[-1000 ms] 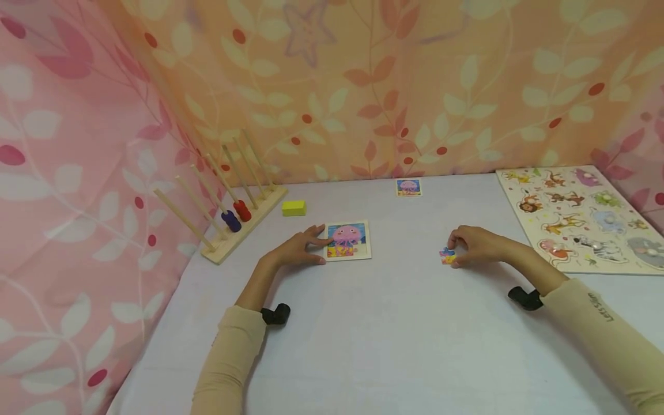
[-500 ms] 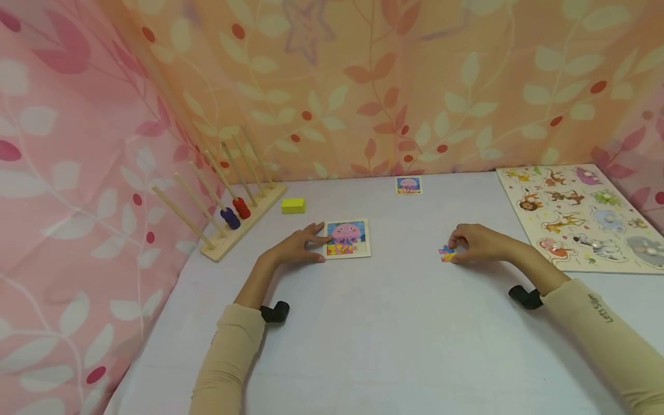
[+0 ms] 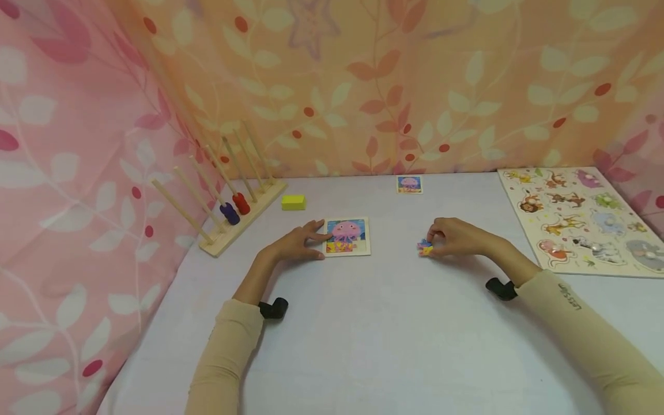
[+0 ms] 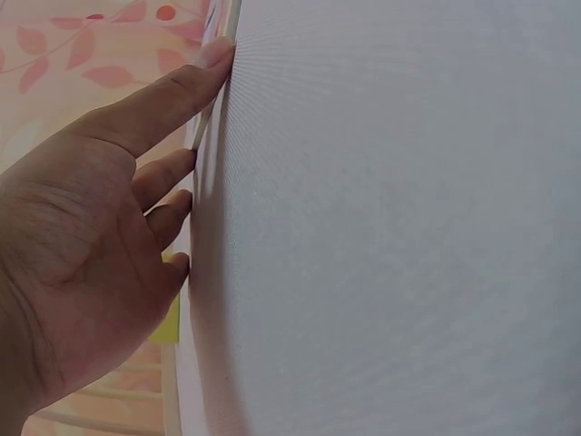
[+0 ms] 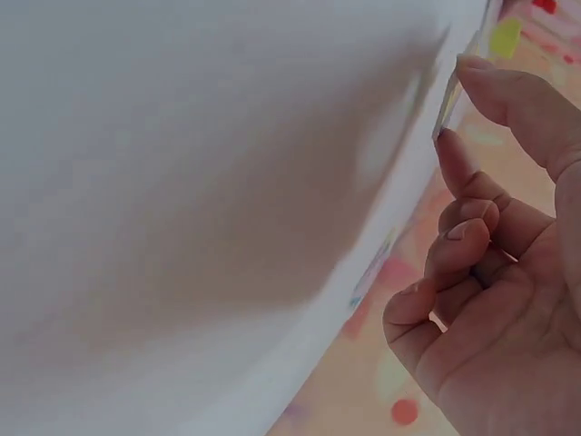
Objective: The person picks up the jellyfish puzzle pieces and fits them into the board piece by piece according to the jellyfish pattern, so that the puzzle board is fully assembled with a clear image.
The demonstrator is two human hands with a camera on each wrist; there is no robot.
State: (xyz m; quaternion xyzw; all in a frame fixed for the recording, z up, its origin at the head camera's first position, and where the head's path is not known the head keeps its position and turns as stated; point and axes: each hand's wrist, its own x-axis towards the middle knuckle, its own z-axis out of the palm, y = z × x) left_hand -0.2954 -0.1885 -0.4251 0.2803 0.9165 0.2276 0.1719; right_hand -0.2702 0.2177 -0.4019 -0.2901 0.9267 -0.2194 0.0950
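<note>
A small square jigsaw puzzle frame (image 3: 369, 237) with a pink jellyfish picture lies on the white table in the head view. Its lower right corner shows a pale gap. My left hand (image 3: 295, 243) rests at the frame's left side, the index finger reaching onto the picture and the thumb by the near left corner. Further right, my right hand (image 3: 459, 236) pinches a blue, pink and yellow jigsaw piece (image 3: 425, 247) between thumb and index finger. The right wrist view has the piece (image 5: 446, 104) edge-on, slightly above the table, its other fingers curled loosely.
A matching jellyfish card (image 3: 410, 184) lies at the back. On the left stand a pegged wooden rack (image 3: 249, 219) with blue and red beads and a yellow block (image 3: 293, 202). An animal knob puzzle board (image 3: 539, 233) lies at the right. Patterned cloth hangs behind.
My right hand has moved left toward the frame, carrying the jigsaw piece along with it. The left hand has stayed at the frame.
</note>
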